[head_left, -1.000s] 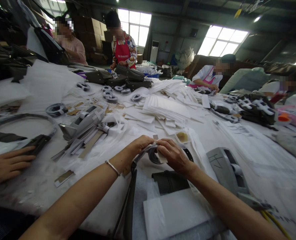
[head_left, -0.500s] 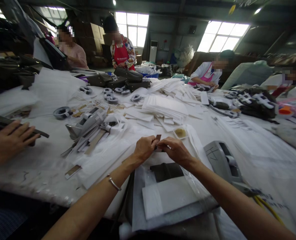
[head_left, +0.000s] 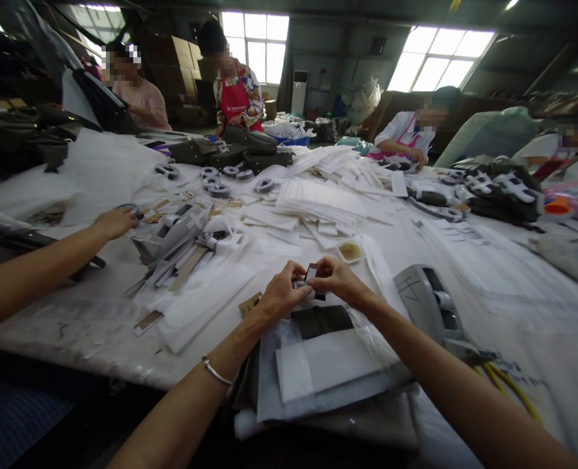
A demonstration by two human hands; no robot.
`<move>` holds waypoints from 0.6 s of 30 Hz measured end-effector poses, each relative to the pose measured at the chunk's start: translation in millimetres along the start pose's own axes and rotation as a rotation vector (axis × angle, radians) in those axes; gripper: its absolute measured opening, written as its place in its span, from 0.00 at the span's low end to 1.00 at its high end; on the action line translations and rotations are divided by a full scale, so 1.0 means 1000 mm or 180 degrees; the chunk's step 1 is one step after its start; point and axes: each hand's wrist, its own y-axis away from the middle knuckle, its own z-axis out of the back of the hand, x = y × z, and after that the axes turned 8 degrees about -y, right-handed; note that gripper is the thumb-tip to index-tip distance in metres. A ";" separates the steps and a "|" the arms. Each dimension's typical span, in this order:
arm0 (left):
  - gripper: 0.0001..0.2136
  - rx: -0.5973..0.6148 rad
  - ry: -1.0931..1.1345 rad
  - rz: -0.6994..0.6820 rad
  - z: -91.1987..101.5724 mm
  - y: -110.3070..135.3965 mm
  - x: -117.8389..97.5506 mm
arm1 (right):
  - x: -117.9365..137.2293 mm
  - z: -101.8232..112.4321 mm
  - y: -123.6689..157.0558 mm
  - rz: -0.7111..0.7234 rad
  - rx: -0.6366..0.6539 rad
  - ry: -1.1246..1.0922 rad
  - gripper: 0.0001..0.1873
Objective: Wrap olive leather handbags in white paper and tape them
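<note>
A small dark brown strip with a pale grey face (head_left: pixel 311 273) is pinched between my two hands. My left hand (head_left: pixel 285 288) holds its left side, fingers curled and partly hidden. At its right side, my right hand (head_left: pixel 340 281) grips with thumb and fingertips. Directly below lies a folded dark olive fabric piece (head_left: pixel 322 321). A white sheet (head_left: pixel 338 368) covers part of it, and a translucent wrap is underneath. Beside my left wrist sits a small brown card (head_left: pixel 250 303). Just beyond my right hand stands a small white dish (head_left: pixel 350 251) with a yellowish pad.
A grey tape dispenser (head_left: pixel 411 290) stands right of my right forearm. Another grey dispenser (head_left: pixel 184 225) and loose strips lie left. A co-worker's hand (head_left: pixel 116 223) reaches in from the left. White sheets (head_left: pixel 318 198) are piled ahead; several people work across the table.
The strip has turned between my fingers, and its pale face now shows. The co-worker's hand at left has moved from a dark item forward to a grey coil.
</note>
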 end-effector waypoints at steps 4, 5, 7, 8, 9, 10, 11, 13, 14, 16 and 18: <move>0.16 -0.0032 -0.0004 0.0112 -0.005 -0.001 0.001 | 0.003 0.007 -0.003 -0.0173 0.0168 0.0082 0.16; 0.16 -0.0009 0.0009 0.0098 -0.005 -0.002 0.001 | 0.004 0.009 -0.004 -0.0168 0.0252 0.0065 0.16; 0.17 0.0022 0.0012 0.0083 -0.005 -0.002 0.001 | 0.005 0.012 -0.006 -0.0141 0.0468 -0.0007 0.18; 0.18 0.0018 0.0000 0.0100 -0.004 -0.002 0.001 | 0.006 0.013 -0.007 -0.0140 0.0579 -0.0013 0.17; 0.18 0.0006 -0.0017 0.0128 -0.004 -0.003 0.001 | 0.006 0.013 -0.007 -0.0137 0.0682 0.0034 0.16; 0.19 0.0000 -0.0029 0.0158 -0.004 -0.003 0.000 | 0.007 0.014 -0.008 -0.0120 0.0762 0.0145 0.14; 0.19 0.0003 -0.0041 0.0177 -0.003 -0.003 0.000 | 0.007 0.014 -0.008 -0.0073 0.0810 0.0294 0.12; 0.17 0.0053 -0.0155 0.0151 -0.002 -0.004 -0.003 | 0.009 0.014 -0.009 0.0093 0.0828 0.0641 0.10; 0.15 0.0091 -0.0311 0.0110 0.000 -0.004 -0.004 | 0.010 0.014 -0.009 0.0175 0.0819 0.0802 0.09; 0.11 0.0196 -0.0782 0.0019 0.003 -0.005 -0.007 | 0.014 0.014 -0.009 0.0226 0.0823 0.1027 0.09; 0.08 0.0394 -0.1157 -0.0037 0.008 -0.007 -0.009 | 0.019 0.015 -0.010 0.0168 0.0891 0.1164 0.09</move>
